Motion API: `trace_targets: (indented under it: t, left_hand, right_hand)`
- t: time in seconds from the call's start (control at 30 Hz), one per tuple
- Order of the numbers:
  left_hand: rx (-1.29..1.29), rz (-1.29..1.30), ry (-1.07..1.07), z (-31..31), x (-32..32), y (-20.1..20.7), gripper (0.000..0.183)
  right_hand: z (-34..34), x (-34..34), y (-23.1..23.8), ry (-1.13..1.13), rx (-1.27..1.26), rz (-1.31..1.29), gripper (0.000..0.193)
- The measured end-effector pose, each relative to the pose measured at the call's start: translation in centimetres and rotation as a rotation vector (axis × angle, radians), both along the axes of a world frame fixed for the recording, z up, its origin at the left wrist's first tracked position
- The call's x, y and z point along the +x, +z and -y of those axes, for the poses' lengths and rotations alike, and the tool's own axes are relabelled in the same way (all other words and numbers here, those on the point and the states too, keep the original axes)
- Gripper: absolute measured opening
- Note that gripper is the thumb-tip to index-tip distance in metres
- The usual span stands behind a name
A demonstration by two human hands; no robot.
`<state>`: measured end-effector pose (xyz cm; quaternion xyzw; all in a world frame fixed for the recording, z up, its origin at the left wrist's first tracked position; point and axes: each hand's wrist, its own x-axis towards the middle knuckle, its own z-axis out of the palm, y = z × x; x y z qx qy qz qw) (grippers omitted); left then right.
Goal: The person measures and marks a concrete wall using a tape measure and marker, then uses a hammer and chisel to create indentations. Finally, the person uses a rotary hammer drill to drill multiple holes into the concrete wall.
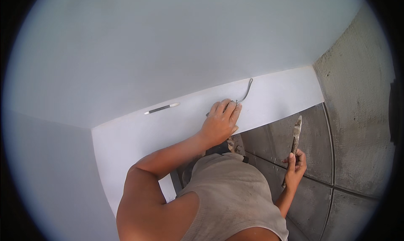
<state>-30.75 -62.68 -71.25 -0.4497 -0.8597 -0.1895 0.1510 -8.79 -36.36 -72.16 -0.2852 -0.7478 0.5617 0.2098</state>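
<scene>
On the white ledge, my left hand [219,122] lies over a bent metal rod [248,91] with a looped end. Its fingers are curled together on the rod, and a dark bit shows past the hand's other side. Off the ledge's near edge, my right hand [296,165] grips a narrow flat-bladed tool [296,133], upright with its pointed tip away from me. Pale residue cakes the blade; the handle runs down through the fist. Left of my left hand, a thin dark stick with white ends [162,108] rests on the ledge, untouched.
The white ledge [286,89] runs across in front of me, below a smooth pale wall [181,39]. Another pale wall [50,165] stands at the left. Rough grey walling [357,94] closes off the right, above large grey panels with dark joints [311,199].
</scene>
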Motion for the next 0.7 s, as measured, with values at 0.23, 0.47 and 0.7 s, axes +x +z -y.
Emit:
trace_targets:
  t: [0.23, 0.47, 0.7]
  left_hand:
    - [-0.166, 0.152, 0.092, 6.4, 0.8, 1.5, 0.063]
    - [-0.087, 0.072, 0.202, 9.8, -0.1, 5.3, 0.076]
    - [0.357, 0.337, -0.296, -5.3, -2.7, 10.0, 0.048]
  right_hand:
    - [0.2, 0.9, -0.4, 0.061, 0.001, -0.024, 0.03]
    - [0.4, 1.2, -0.7, -0.029, -0.185, -0.072, 0.026]
    - [-0.9, 0.6, 4.1, -0.111, -0.406, -0.395, 0.019]
